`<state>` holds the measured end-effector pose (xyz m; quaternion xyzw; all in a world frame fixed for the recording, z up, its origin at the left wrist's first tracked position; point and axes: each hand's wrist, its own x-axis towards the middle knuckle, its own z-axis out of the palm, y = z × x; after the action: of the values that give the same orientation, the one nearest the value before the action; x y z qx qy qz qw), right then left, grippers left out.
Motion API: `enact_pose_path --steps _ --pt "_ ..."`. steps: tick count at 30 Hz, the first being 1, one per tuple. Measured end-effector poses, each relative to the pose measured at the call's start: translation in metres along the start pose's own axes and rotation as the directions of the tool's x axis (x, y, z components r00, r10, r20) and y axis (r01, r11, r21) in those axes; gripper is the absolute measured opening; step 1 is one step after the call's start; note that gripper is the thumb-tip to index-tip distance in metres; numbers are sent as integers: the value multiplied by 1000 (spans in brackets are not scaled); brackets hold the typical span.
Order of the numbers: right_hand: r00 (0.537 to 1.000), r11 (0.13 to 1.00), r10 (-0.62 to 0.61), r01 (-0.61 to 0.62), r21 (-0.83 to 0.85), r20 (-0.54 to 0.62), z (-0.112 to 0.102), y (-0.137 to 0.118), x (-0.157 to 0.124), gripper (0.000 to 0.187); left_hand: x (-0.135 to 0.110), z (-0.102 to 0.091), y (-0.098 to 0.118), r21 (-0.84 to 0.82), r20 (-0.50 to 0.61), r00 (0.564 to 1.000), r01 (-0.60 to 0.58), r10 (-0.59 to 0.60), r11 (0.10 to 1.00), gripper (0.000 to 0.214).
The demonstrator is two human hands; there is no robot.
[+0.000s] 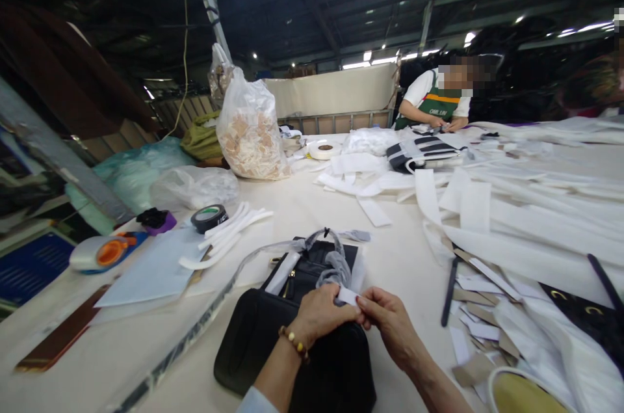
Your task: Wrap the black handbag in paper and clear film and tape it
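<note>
A black bag (258, 341) lies on the pale worktable in front of me, its strap (205, 319) wrapped in clear film and trailing off to the lower left. Over the bag, my left hand (324, 315), with a beaded bracelet at the wrist, is closed on a small white strip (348, 296). My right hand (387, 319) pinches the same strip from the other side, fingertips close to the left ones. Just beyond the hands, crumpled clear wrapping (335, 268) covers the bag's handle. White padding (283, 273) sits beside a gold zipper pull.
To the left are black tape (209, 218), white foam strips (234, 237), a tape dispenser (104, 252) and pale sheets (156, 263). White strips (517, 224) and card scraps (482, 315) cover the right. A scrap-filled plastic bag (253, 127) stands behind; a co-worker (433, 101) works at the far side.
</note>
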<state>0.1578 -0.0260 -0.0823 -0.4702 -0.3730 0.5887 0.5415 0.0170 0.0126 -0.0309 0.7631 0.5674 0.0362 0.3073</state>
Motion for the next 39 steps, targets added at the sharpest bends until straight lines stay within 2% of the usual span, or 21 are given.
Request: enact_pose_path --steps 8,19,26,32,39 --pt "998 1000 13 -13 -10 68 -5 -12 3 30 4 -1 -4 -235 54 999 5 8 972 30" --pt "999 988 27 -22 156 -34 3 15 3 35 12 9 -11 -558 74 997 72 -37 827 26" --pt "998 988 0 10 152 -65 5 16 1 34 9 8 -9 -646 82 996 75 -28 759 33" --pt "996 990 4 9 143 -94 7 20 -1 34 10 13 -14 -656 59 998 68 -39 752 31" --pt "997 998 59 -57 41 -49 6 4 -4 30 3 7 -11 -671 65 998 24 27 741 25"
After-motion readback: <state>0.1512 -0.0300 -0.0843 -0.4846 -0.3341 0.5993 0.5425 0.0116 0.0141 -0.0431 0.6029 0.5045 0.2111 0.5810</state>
